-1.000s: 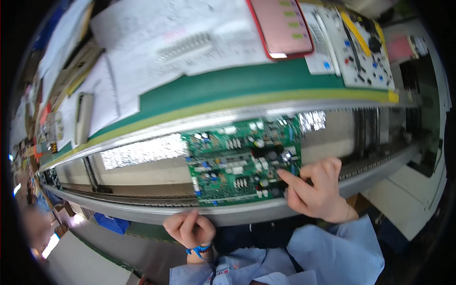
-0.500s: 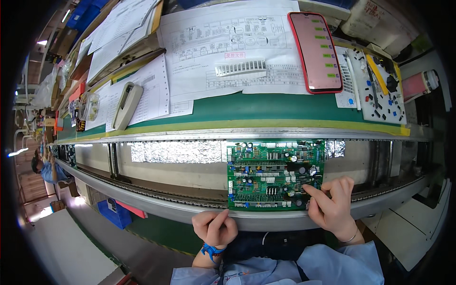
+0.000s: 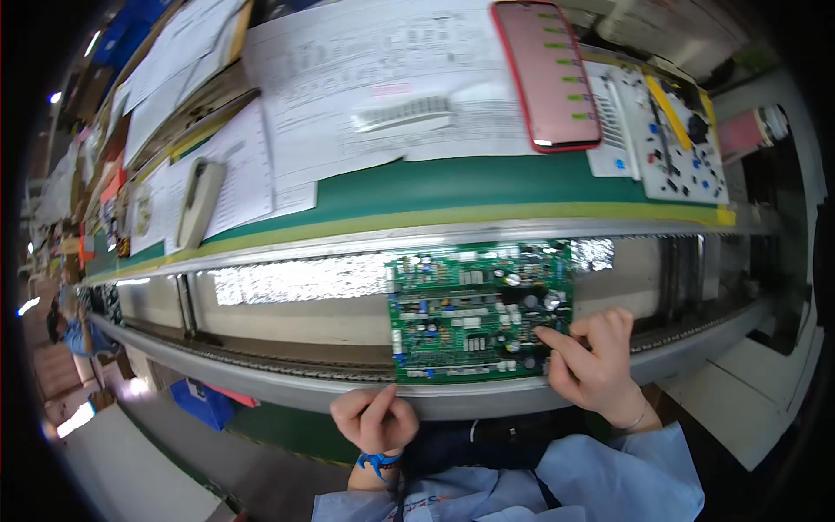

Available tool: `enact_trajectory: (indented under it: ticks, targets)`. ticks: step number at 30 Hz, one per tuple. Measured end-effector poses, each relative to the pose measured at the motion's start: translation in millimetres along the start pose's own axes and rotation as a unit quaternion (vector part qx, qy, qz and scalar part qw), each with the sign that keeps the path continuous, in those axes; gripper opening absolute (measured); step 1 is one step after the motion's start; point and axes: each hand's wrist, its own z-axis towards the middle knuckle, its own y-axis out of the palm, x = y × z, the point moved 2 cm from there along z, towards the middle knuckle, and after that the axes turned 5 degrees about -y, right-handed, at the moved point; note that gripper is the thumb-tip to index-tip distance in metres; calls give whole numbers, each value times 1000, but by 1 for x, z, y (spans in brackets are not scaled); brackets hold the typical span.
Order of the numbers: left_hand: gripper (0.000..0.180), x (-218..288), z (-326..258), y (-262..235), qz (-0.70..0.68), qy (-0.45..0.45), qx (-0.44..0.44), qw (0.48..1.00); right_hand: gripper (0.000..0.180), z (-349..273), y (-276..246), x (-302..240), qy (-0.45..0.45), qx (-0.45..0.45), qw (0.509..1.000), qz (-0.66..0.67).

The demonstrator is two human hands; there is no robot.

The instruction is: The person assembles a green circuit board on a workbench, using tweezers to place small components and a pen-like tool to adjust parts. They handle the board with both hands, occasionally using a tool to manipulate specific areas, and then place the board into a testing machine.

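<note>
A green circuit board (image 3: 480,313), packed with capacitors, white connectors and other small parts, lies across the two rails of a conveyor. At its right side, my right hand (image 3: 596,361) reaches over the near rail. The index fingertip touches or hovers just over parts near the board's right edge; the thumb is apart and the other fingers are bent. My left hand (image 3: 374,419) is curled at the near rail (image 3: 470,402), its index fingertip by the board's near left corner. No object shows in either hand.
Beyond the far rail, a green bench (image 3: 417,187) bears printed sheets (image 3: 322,87), a red-edged phone (image 3: 557,87), a white strip (image 3: 400,115) and a stapler-like grey tool (image 3: 200,202). A white board with small loose parts (image 3: 687,174) lies at right. Another person (image 3: 78,335) is far left.
The whole view has shifted, so bench, board and hands sit further left in the picture, with some blur. Against the board, both hands look nearly unmoved.
</note>
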Motion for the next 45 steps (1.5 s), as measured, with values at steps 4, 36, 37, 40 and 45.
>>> enact_trajectory:
  ticks: [4, 36, 37, 40, 45]
  targets:
    - [22, -3, -5, 3, -7, -5, 12, 1000, 35, -2, -8, 3, -29, 32, 999, 25]
    - [30, -6, -2, 7, -34, 15, 70, 997, 7, 93, -120, 74, 71, 254, 964, 42]
    - [30, -5, -1, 8, -36, 15, 69, 997, 8, 96, -115, 71, 70, 229, 971, -8]
    - [27, -6, -1, 7, -33, 29, 52, 998, 12, 103, -97, 72, 96, 207, 974, 5]
    - [25, -6, -3, 6, -30, 20, 40, 999, 13, 100, -71, 86, 130, 144, 976, 97]
